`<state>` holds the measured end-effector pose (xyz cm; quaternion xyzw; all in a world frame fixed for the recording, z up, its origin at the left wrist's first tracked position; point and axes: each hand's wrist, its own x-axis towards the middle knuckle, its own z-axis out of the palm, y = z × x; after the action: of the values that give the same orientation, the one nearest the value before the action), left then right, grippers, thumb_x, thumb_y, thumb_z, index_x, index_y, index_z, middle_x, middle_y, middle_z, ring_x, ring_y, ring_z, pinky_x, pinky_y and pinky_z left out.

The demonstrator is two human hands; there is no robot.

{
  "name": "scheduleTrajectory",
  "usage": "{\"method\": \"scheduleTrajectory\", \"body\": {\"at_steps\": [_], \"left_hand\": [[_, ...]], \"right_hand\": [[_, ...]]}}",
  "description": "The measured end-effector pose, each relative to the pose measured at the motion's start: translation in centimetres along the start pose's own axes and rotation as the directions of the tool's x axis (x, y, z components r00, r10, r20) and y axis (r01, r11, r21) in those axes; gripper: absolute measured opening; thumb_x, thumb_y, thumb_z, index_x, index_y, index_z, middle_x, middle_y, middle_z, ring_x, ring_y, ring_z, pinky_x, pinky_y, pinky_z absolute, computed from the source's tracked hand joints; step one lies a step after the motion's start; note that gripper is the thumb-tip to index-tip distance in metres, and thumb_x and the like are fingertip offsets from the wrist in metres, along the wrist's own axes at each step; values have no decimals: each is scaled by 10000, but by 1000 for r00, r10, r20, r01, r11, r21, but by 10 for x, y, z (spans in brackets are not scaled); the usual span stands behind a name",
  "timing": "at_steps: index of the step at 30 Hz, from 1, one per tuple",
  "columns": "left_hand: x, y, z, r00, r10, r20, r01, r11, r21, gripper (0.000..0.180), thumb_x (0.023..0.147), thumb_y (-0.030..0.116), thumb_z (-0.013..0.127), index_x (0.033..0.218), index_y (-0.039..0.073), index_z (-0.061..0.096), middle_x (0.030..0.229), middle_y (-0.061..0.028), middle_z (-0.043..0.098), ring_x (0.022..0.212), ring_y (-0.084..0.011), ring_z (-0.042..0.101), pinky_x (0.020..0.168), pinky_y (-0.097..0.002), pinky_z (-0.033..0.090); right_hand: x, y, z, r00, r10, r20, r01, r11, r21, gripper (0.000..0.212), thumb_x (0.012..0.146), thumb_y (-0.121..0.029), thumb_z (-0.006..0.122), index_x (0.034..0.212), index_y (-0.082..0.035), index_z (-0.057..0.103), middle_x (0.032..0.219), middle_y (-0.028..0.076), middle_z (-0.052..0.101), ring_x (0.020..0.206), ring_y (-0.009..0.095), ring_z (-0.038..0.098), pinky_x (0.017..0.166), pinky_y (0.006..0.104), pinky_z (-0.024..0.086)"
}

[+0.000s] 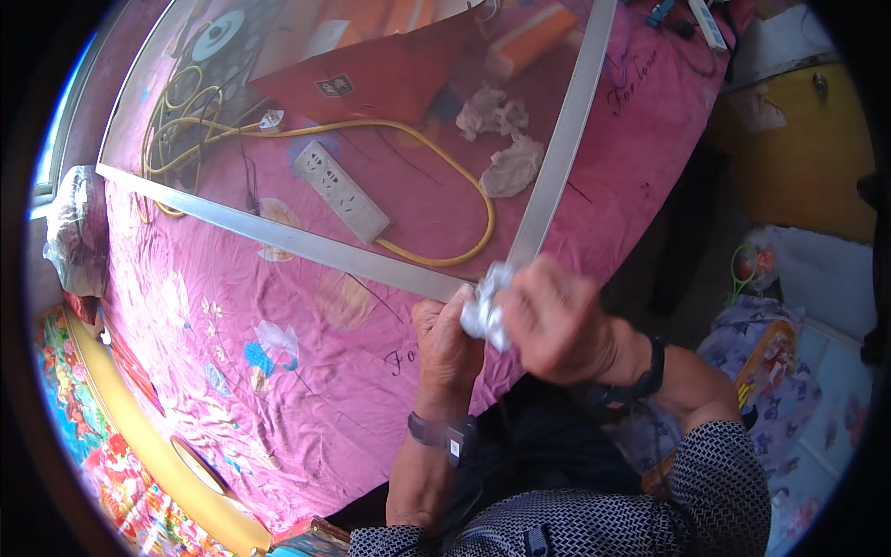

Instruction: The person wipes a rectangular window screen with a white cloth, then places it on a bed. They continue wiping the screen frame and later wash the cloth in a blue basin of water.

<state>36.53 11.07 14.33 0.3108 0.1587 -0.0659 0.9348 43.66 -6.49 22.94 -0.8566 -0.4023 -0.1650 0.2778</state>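
Note:
A mesh window screen (418, 167) with a pale metal frame (306, 243) lies slanted above a pink bedsheet. At its nearest corner my left hand (445, 345) is closed around the frame. My right hand (557, 320), slightly blurred, grips a crumpled white tissue (485, 306) against that same corner, close to my left thumb. Through the mesh I see a white power strip (342, 193) with a yellow cord (408, 130) looped round it. Two wads of crumpled tissue (512, 167) show near the frame's right bar.
The pink sheet (278, 371) spreads over the bed. Behind the mesh are a red bag (371, 79) and an orange box (531, 39). A plastic-wrapped bundle (79, 232) stands at the left by the window. On the right are a yellow cabinet door (807, 148) and a patterned cloth (756, 362).

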Motion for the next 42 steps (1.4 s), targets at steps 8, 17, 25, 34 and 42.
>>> {"method": "scheduleTrajectory", "body": {"at_steps": [8,17,25,34,42], "left_hand": [[-1,-5,2,1000,-20,8,20,999,-37,193,1129,82,658,1055,-53,774,1111,-107,810,1012,-212,786,926,-382,630],[0,-15,-7,999,-3,39,3,1000,22,232,1117,91,662,1225,-100,738,1226,-149,797,1067,-244,800,937,-406,644],[-2,-5,0,996,-90,-6,90,978,187,434,1129,269,672,1329,-116,692,1229,-251,786,1032,-380,807,886,-524,677],[-4,-4,-7,987,-113,117,105,992,74,520,1135,339,730,1380,-117,686,1308,-269,775,1099,-374,793,909,-552,678],[-10,-3,-6,973,-68,221,34,988,154,427,1111,267,759,1321,-104,735,1350,-308,753,1090,-380,793,912,-513,665]], "right_hand": [[-28,-6,21,999,31,14,-30,999,-13,240,808,-62,753,994,44,645,916,148,536,758,290,611,577,401,505],[-35,5,17,987,155,31,-155,988,5,250,827,39,752,1066,59,684,966,180,589,783,341,647,643,430,537],[-42,37,2,839,514,-179,-466,848,253,258,907,181,717,1126,50,684,1042,166,623,845,306,692,717,388,566],[-38,35,-5,910,373,-182,-346,924,164,310,835,116,797,1133,58,735,1011,153,615,823,318,689,671,407,569],[-25,25,-7,939,327,-106,-316,942,110,331,792,114,827,1101,35,738,979,147,627,797,304,688,668,400,565]]}}
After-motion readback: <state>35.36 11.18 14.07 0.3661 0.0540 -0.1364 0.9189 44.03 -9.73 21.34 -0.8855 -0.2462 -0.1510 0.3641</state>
